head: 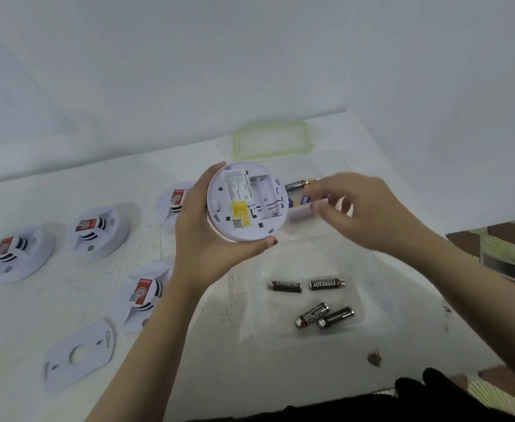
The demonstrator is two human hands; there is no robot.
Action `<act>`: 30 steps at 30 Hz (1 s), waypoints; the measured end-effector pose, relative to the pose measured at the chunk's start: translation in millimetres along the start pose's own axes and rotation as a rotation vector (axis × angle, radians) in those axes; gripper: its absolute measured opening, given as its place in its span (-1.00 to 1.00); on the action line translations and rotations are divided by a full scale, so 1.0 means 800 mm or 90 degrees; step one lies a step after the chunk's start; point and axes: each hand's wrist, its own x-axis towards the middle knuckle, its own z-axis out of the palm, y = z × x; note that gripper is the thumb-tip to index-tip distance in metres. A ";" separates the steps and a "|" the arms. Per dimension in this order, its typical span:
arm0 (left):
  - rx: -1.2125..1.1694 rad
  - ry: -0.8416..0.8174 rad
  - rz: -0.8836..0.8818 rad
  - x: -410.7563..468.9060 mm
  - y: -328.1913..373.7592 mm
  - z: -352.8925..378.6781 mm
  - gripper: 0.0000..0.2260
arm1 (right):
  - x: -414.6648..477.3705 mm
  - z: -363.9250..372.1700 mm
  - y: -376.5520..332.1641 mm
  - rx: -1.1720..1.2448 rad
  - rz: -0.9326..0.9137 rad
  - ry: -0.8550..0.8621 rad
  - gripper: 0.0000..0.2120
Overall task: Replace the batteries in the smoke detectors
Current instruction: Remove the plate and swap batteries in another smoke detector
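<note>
My left hand (201,239) grips a round white smoke detector (247,201) by its rim, with its back turned to me. The battery bay (265,196) in that back is open and holds no battery. My right hand (362,208) is blurred, and its fingertips reach into a small white box (303,213) just right of the detector. A black battery (296,185) and a blue-and-yellow battery (302,200) lie in that box. I cannot tell whether the fingertips pinch one. Several black batteries (326,284) lie in a clear tray (280,324) nearer to me.
Several other white smoke detectors (98,231) sit face up on the white table at the left. A loose white mounting plate (79,356) lies at the front left. A clear lid with a green rim (270,141) lies by the wall. The table's right edge drops to a tiled floor (506,254).
</note>
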 end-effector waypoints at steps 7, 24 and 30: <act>-0.090 0.012 -0.013 0.022 -0.010 0.025 -0.14 | 0.092 0.013 0.035 -0.260 0.195 -0.179 -0.80; -0.094 0.019 -0.088 0.018 -0.026 0.036 -0.09 | 0.098 0.037 0.035 -0.142 0.244 -0.101 -0.81; -0.064 0.010 -0.076 0.017 -0.022 0.029 -0.10 | 0.081 0.014 0.011 0.253 0.222 0.087 -0.84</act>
